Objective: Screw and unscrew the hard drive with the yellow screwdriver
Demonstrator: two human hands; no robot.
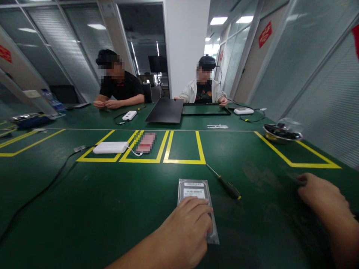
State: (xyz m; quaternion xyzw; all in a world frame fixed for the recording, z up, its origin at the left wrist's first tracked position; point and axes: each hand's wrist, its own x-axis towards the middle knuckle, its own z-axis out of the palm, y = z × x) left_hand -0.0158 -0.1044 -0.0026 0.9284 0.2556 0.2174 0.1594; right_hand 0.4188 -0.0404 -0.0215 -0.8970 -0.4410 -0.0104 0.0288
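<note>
A hard drive with white labels lies on the green table, apparently in a clear plastic bag. Over its lower half rests my left hand, fingers curled onto the drive and hiding part of it. Off to the right, my right hand is closed and somewhat blurred. Its fingertips pinch a small dark thing, too smeared to name. Between the two hands, nearer the drive, a screwdriver with a dark green and yellow handle points up and left.
Yellow tape marks boxes on the table. A white power bank is cabled to a pinkish phone-like thing. At right stands a metal bowl of dark parts. Two people sit opposite; one holds a black panel and a frame.
</note>
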